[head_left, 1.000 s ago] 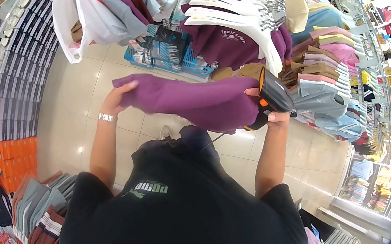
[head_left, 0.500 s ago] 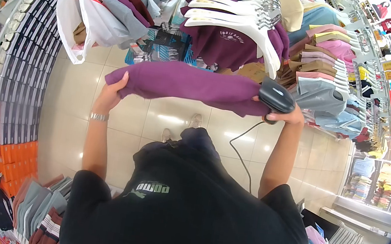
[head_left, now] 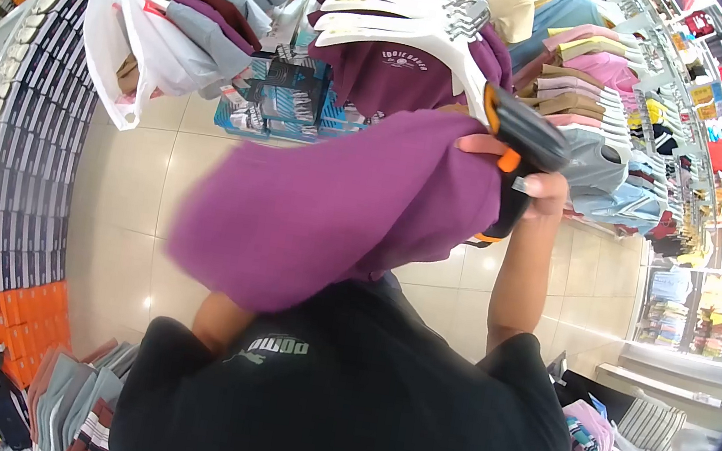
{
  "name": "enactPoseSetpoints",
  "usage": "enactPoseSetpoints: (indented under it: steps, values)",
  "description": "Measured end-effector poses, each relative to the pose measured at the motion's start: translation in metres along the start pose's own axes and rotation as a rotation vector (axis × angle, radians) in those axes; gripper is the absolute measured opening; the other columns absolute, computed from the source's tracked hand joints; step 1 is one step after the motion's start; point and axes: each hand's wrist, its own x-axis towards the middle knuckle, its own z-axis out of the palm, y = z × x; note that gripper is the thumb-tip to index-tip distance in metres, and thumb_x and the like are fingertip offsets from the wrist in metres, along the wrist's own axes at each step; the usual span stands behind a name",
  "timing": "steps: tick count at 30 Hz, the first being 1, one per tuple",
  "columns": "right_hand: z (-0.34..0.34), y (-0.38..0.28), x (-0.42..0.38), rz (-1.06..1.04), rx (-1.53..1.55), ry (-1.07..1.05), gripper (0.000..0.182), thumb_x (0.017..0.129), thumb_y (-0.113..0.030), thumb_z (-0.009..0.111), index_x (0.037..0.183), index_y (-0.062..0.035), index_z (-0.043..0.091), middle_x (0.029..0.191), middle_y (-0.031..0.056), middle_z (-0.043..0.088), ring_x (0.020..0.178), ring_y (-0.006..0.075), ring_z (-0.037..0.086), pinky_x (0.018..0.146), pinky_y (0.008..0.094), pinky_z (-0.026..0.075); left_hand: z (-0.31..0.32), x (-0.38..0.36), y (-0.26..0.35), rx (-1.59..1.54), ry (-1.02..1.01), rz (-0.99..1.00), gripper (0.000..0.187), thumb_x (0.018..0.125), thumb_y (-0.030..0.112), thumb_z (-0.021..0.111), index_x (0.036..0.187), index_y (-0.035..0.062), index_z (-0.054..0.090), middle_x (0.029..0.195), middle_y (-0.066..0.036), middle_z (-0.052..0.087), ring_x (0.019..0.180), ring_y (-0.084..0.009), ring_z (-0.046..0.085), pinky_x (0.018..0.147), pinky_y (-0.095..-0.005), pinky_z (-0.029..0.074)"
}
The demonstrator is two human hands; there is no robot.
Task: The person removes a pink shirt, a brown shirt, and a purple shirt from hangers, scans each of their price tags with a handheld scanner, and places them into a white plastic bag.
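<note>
A purple garment (head_left: 329,193) is stretched slantwise in front of my chest, its left part blurred by motion. My right hand (head_left: 543,194) is closed around a black and orange handheld barcode scanner (head_left: 526,133) and also pinches the garment's right end with its fingers. The scanner's head points up and to the left. Cloth covers my left hand completely; only the left forearm (head_left: 221,318) shows below the garment's lower left edge, so its fingers cannot be seen.
Ahead, a rack holds purple shirts (head_left: 392,73) on white hangers (head_left: 406,33), with a white plastic bag (head_left: 118,53) hanging at its left. Shoe boxes (head_left: 41,134) line the left side, above orange boxes (head_left: 33,323). More clothes racks (head_left: 591,101) stand right. Tiled floor (head_left: 121,192) lies below.
My left hand has swung down and toward my body, passing behind the cloth. The garment has gone from a level folded strip to a wider slanting drape. The scanner has tilted and risen slightly.
</note>
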Motion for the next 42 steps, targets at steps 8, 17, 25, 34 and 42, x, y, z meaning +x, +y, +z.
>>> enactPoseSetpoints:
  steps: [8, 17, 25, 34, 42]
  values:
    - [-0.071, 0.067, -0.014, 0.104, 0.235, 0.108, 0.060, 0.081, -0.011, 0.063, 0.136, 0.0064, 0.045, 0.114, 0.0284, 0.062, 0.109, 0.0299, 0.062, 0.095, 0.0377, 0.052, 0.014, 0.018, 0.024, 0.276, -0.027, 0.121, 0.041, 0.093, 0.032, 0.062, 0.119, 0.0001, 0.060, 0.117, -0.014, 0.065, 0.106, -0.0279, 0.063, 0.092, -0.0411, 0.049]
    - [-0.095, 0.156, -0.057, -0.164, 0.381, -0.061, 0.075, 0.071, -0.019, 0.071, 0.137, 0.0016, 0.043, 0.114, 0.0252, 0.060, 0.107, 0.0371, 0.061, 0.091, 0.0482, 0.051, -0.002, 0.015, 0.022, 0.311, -0.017, 0.104, 0.039, 0.091, 0.031, 0.063, 0.116, 0.0008, 0.060, 0.114, -0.014, 0.065, 0.103, -0.0280, 0.063, 0.089, -0.0407, 0.049]
    - [-0.082, 0.145, -0.044, -0.191, 0.774, -0.118, 0.084, 0.076, -0.018, 0.064, 0.148, 0.0034, 0.025, 0.141, 0.0297, 0.043, 0.115, 0.0429, 0.059, 0.079, 0.0618, 0.058, -0.014, 0.006, 0.014, 0.308, 0.024, 0.066, 0.038, 0.089, 0.030, 0.064, 0.114, 0.0014, 0.061, 0.111, -0.013, 0.065, 0.100, -0.0281, 0.064, 0.087, -0.0403, 0.049]
    - [-0.089, 0.181, -0.044, -0.160, 0.804, 0.062, 0.047, 0.082, -0.019, 0.062, 0.121, 0.0049, 0.051, 0.133, 0.0281, 0.050, 0.113, 0.0404, 0.059, 0.087, 0.0537, 0.056, -0.005, 0.018, 0.024, 0.358, 0.032, 0.095, 0.036, 0.087, 0.029, 0.066, 0.111, 0.0021, 0.062, 0.109, -0.013, 0.066, 0.097, -0.0282, 0.064, 0.084, -0.0400, 0.049]
    - [-0.032, 0.195, -0.008, -0.279, 0.642, -0.272, 0.055, 0.071, -0.022, 0.074, 0.120, -0.0003, 0.060, 0.136, 0.0218, 0.050, 0.140, 0.0421, 0.034, 0.116, 0.0669, 0.011, -0.004, 0.023, 0.030, 0.390, 0.024, 0.083, 0.035, 0.085, 0.028, 0.067, 0.108, 0.0027, 0.062, 0.106, -0.012, 0.066, 0.095, -0.0283, 0.064, 0.082, -0.0396, 0.049]
